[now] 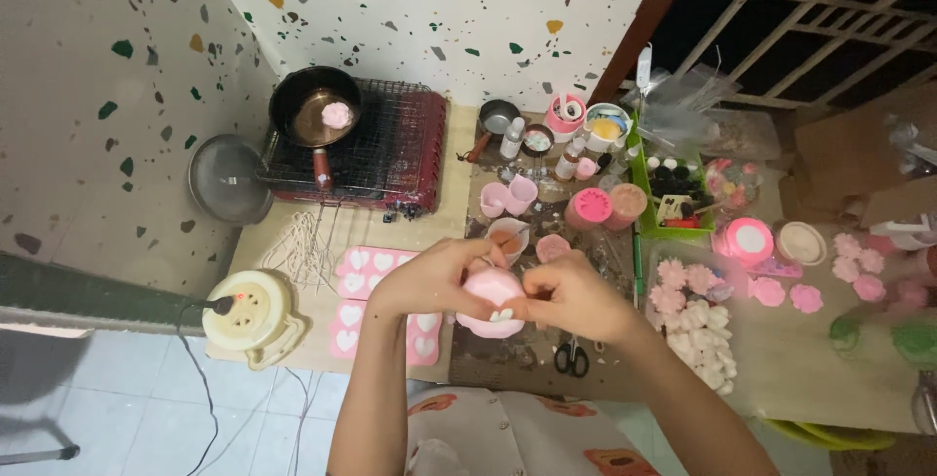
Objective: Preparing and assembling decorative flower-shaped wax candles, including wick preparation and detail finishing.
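Both my hands meet over the front of a low table (781,378). My left hand (429,281) and my right hand (576,295) together grip a round pink mould (493,302), fingers pinching its rim from either side. A white piece shows at its lower edge. Under my left hand lie pink trays with white heart shapes (366,266). Black scissors (572,359) lie just below my right hand.
A red portable stove (390,149) at the back left carries a black pan (314,110) with a pink lump. A grey lid (227,180) and a round cream power reel (249,310) sit left. Pink and white flower shapes (695,315), jars, bottles and a green basket (649,198) crowd the right.
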